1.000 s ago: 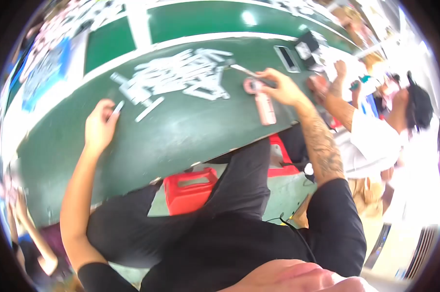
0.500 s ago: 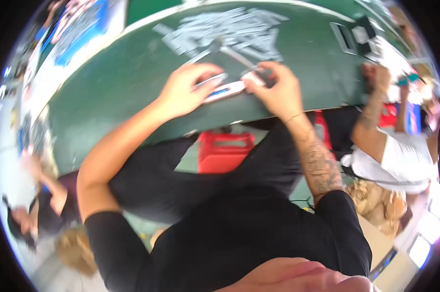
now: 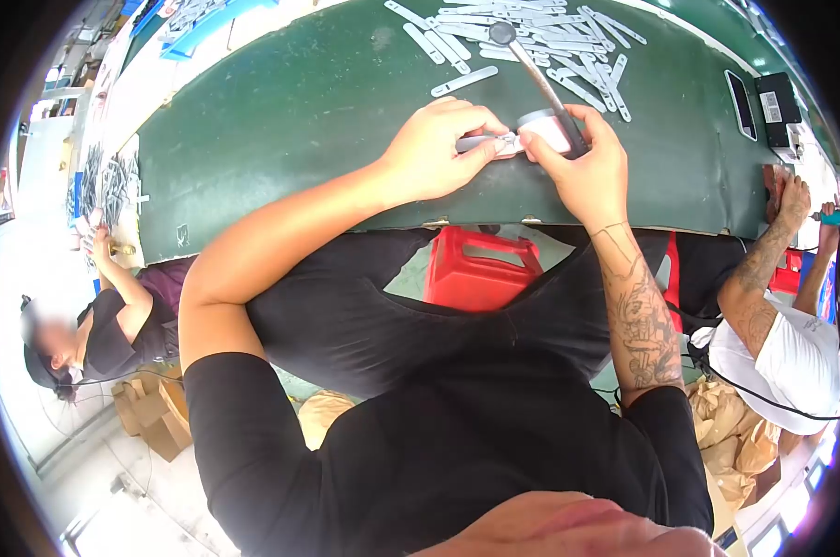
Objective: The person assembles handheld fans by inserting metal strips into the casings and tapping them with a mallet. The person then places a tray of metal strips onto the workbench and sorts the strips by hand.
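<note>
My left hand is closed on a slim grey strip, pinched between thumb and fingers. A small pale piece shows at its right end, where the fingertips of both hands nearly meet. My right hand is closed around a rod-like tool with a dark grip and a round dark head pointing away from me. A short whitish cylinder with a grey rim sits in the same hand; its kind is unclear. Beyond my hands lies a pile of similar flat grey strips, several of them loose at its edges.
The green-topped table spans the area before me. A black box and a dark-framed flat piece lie at the right. Co-workers sit left and right, the right one's hand at the table. A red stool stands beneath.
My view has shifted and sharpened. My hands have drawn closer together, and the strip between them is now mostly covered by my fingers. The rod-like tool stays in my right hand.
</note>
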A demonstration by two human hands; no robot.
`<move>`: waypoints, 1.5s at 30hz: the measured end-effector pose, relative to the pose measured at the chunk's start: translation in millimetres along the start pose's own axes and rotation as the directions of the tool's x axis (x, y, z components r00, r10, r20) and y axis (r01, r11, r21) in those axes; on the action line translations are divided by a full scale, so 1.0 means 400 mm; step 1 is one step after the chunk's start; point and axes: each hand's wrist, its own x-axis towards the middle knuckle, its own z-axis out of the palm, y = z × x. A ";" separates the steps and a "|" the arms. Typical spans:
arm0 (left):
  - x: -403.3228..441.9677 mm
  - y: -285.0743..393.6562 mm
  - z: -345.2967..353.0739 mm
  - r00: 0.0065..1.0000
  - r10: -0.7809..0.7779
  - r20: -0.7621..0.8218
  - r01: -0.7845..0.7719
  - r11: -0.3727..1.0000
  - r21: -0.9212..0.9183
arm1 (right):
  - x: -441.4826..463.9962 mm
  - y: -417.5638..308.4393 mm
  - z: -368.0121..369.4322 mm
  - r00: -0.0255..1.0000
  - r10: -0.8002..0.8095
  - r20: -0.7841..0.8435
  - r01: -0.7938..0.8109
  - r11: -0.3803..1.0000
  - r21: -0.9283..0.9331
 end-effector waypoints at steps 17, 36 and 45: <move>-0.005 0.042 0.001 0.991 -0.135 -0.009 0.135 0.991 -0.006 | -0.002 0.002 0.008 0.999 -0.030 -0.020 0.030 1.000 0.002; -0.011 -0.021 0.012 0.994 -0.107 -0.002 0.106 0.984 -0.145 | -0.201 0.047 -0.243 0.906 0.158 0.393 -0.249 0.949 0.193; -0.011 -0.015 0.007 0.997 -0.080 -0.015 0.078 0.992 -0.100 | -0.196 0.028 -0.234 0.958 0.071 0.276 -0.128 0.973 0.193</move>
